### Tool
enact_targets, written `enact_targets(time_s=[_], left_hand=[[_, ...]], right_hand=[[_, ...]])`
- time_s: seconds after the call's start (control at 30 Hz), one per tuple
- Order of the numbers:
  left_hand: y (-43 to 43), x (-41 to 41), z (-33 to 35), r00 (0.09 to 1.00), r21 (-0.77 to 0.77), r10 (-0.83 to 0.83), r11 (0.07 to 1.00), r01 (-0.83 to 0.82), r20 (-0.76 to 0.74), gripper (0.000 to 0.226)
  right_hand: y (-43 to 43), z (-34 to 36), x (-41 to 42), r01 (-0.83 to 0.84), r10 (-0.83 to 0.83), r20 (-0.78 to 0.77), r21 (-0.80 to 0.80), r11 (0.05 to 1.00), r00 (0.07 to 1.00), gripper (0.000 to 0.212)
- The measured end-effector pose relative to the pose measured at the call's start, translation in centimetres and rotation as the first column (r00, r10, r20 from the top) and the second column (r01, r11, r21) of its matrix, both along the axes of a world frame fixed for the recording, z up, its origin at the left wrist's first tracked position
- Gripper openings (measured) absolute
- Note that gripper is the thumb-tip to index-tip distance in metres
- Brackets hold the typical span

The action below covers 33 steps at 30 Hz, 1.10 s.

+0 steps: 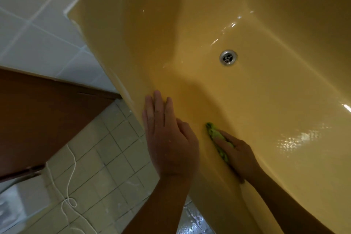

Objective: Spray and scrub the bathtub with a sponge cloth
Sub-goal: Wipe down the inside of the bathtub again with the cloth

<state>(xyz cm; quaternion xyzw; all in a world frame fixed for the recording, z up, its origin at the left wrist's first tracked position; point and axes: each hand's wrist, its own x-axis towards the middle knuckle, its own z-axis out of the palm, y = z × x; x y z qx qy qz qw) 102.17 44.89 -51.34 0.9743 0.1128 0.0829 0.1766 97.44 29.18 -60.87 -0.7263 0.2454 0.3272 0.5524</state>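
Head view: left hand (167, 135), grip spread flat on the bathtub (266, 100) rim, likely bracing the lean; right hand (238, 156) presses the green cloth (213, 133) against the near inner wall to scrub. Whether its grip curls round the cloth cannot be told; both forearms are cut off.

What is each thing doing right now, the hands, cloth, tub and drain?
Bathtub: shiny, looks wet.
Drain: unplugged.
Sponge cloth: bunched against the inner wall.
Right hand: pressing on the cloth.
Left hand: flat, resting on the rim.
Cord: lying loose on the floor.
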Motion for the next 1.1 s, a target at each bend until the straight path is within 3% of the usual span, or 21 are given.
enact_targets(time_s=[0.1,0.17,0.23,0.37,0.43,0.53,0.6,0.67,0.77,0.87,0.93,1.0,1.1], left_hand=[[0.2,0.2,-0.1,1.000,0.002,0.016,1.000,-0.016,0.011,0.048],[0.4,0.3,-0.2,1.000,0.001,0.005,1.000,-0.005,0.019,0.048],[0.6,0.6,-0.2,1.000,0.010,0.001,1.000,-0.001,0.018,0.050],[0.9,1.5,0.1,1.000,0.014,-0.022,1.000,0.022,0.000,0.054],[1.1,1.8,0.2,0.999,0.027,-0.034,0.999,0.034,-0.005,0.055],[1.6,2.3,0.1,0.999,0.042,-0.041,0.998,0.042,-0.004,0.056],[1.8,2.8,0.1,0.999,0.041,-0.042,0.998,0.042,-0.003,0.056],[2.0,3.2,0.1,0.999,0.045,-0.047,0.998,0.047,-0.009,0.056],[2.5,4.0,0.2,0.999,0.056,-0.047,0.997,0.048,-0.012,0.058],[2.9,5.0,0.3,0.999,0.062,-0.033,0.998,0.034,-0.013,0.059],[3.3,5.6,0.3,0.999,0.060,-0.034,0.998,0.035,-0.019,0.059],[3.5,5.9,0.2,0.999,0.052,-0.040,0.998,0.041,-0.011,0.059],[3.9,6.6,0.2,0.999,0.057,-0.042,0.997,0.043,-0.014,0.059]], right_hand=[[-0.8,-4.1,-0.2,-0.048,-0.003,-0.259,-0.191,0.981,0.966,0.068],[0.1,-4.4,0.9,-0.051,-0.007,-0.276,-0.200,0.979,0.961,0.073],[1.8,-2.2,2.7,-0.053,0.027,-0.180,-0.140,0.989,0.983,0.067],[3.4,4.7,3.5,-0.086,0.061,0.224,0.103,0.991,0.973,0.045],[2.6,4.2,3.1,-0.104,0.067,0.245,0.138,0.985,0.967,0.049],[0.9,-1.0,2.4,-0.080,0.080,-0.040,0.004,0.997,0.996,0.061],[0.5,-3.6,2.7,-0.131,0.092,-0.257,-0.143,0.981,0.962,0.069],[1.5,-4.2,3.9,-0.151,0.095,-0.298,-0.170,0.974,0.950,0.067],[4.4,-0.7,7.0,-0.152,0.150,-0.039,-0.060,0.987,0.988,0.053],[5.9,4.5,8.1,-0.150,0.099,0.302,0.150,0.977,0.948,0.045],[5.2,4.5,7.1,-0.173,0.088,0.357,0.214,0.961,0.930,0.045],[3.8,2.1,6.0,-0.136,0.090,0.247,0.175,0.975,0.965,0.044],[2.0,-2.2,5.4,-0.132,0.128,-0.143,-0.021,0.991,0.981,0.065]])
